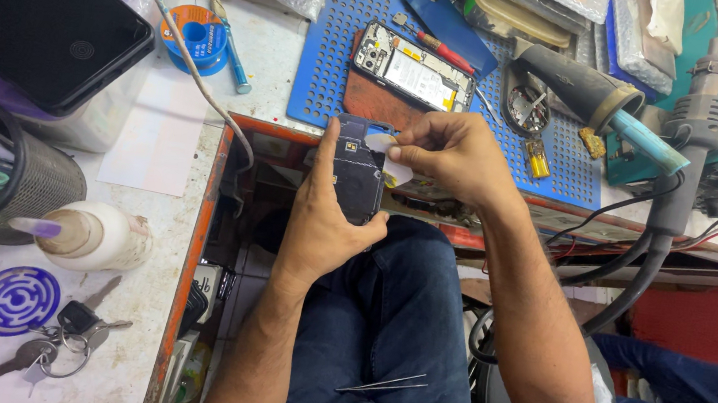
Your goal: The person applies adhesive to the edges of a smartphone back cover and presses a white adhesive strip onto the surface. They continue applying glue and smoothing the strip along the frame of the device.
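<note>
My left hand (322,215) grips a dark phone frame (358,170), held upright over my lap. My right hand (453,154) pinches a small white piece of film or tape (380,142) at the frame's upper right edge. A second opened phone (413,69) with its battery and board exposed lies on the blue perforated mat (329,65) just beyond. A pair of metal tweezers (382,383) rests on my blue-jeaned thigh.
A hot-air tool (580,87) and its hose lie at the right. On the left bench stand a white glue bottle (97,236), keys (50,347), a blue round disc (15,300), a mesh tool cup (24,175), a solder spool (198,38) and a black box (41,13).
</note>
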